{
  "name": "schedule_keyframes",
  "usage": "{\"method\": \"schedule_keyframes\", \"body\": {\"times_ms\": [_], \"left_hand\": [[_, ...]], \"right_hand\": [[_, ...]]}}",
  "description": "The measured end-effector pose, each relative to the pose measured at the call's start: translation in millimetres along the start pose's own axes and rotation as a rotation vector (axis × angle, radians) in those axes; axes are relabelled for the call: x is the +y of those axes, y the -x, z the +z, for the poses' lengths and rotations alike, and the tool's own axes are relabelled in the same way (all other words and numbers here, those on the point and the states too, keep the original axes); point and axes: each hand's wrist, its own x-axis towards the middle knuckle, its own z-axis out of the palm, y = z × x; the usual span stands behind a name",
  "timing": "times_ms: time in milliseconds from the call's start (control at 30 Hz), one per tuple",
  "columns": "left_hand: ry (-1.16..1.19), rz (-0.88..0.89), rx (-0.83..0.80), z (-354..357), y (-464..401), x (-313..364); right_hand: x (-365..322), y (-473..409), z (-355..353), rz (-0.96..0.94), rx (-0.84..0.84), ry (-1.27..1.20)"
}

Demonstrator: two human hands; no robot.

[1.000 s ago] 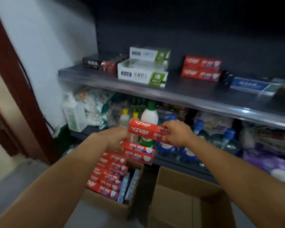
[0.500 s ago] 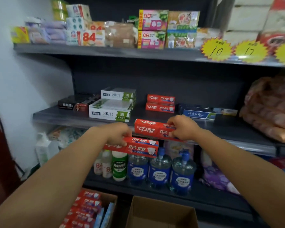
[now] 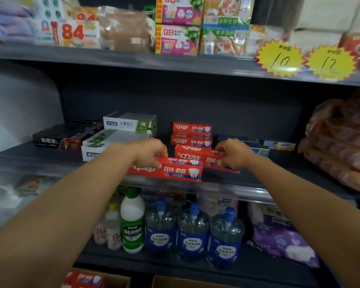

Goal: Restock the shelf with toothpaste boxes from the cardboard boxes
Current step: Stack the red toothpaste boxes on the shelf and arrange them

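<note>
- The left hand point(image 3: 148, 152) has its fingers curled down over the left end of a red toothpaste box point(image 3: 170, 170); it grips this box from above.
- This left box lies flat at the front edge of the middle shelf point(image 3: 50, 163), its long side along the edge and the printed tooth facing the camera.
- The right hand point(image 3: 234, 152) pinches the right end of a second red toothpaste box point(image 3: 195, 155), thumb and fingers closed on it.
- The second box is at 1 o'clock from the left box, just behind it and a little higher; I cannot tell if it rests on the shelf or is held just above it.
- At 12 o'clock from both hands, two more red boxes point(image 3: 191, 135) stand stacked at the back of the same shelf, close behind the second box.
- At 10 o'clock from the left hand are white and green toothpaste boxes point(image 3: 131, 123), and further left, dark boxes point(image 3: 64, 136).
- At 3 o'clock from the right hand, blue boxes point(image 3: 279, 145) lie near the back.
- At 6 o'clock, on the lower shelf, stand three blue pump bottles point(image 3: 192, 231) and a green and white bottle point(image 3: 132, 221).
- At the bottom edge, at 7 o'clock, a cardboard box point(image 3: 112, 280) shows red toothpaste packs point(image 3: 83, 280) inside; a second cardboard box point(image 3: 185, 283) is to its right.
- At 1 o'clock, on the upper shelf edge, hang yellow price tags point(image 3: 281, 59).
</note>
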Motion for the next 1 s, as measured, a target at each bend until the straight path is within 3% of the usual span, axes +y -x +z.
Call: {"method": "schedule_keyframes", "body": {"times_ms": [633, 1000], "left_hand": [[-0.077, -0.090, 0.049, -41.4, -142.4, -76.3], [-0.057, -0.097, 0.050, -31.3, -170.2, -104.8]], "right_hand": [[36.7, -163.0, 73.3, 0.042, -0.039, -0.043], [42.3, -209.3, 89.3, -0.017, 0.126, 0.079]]}}
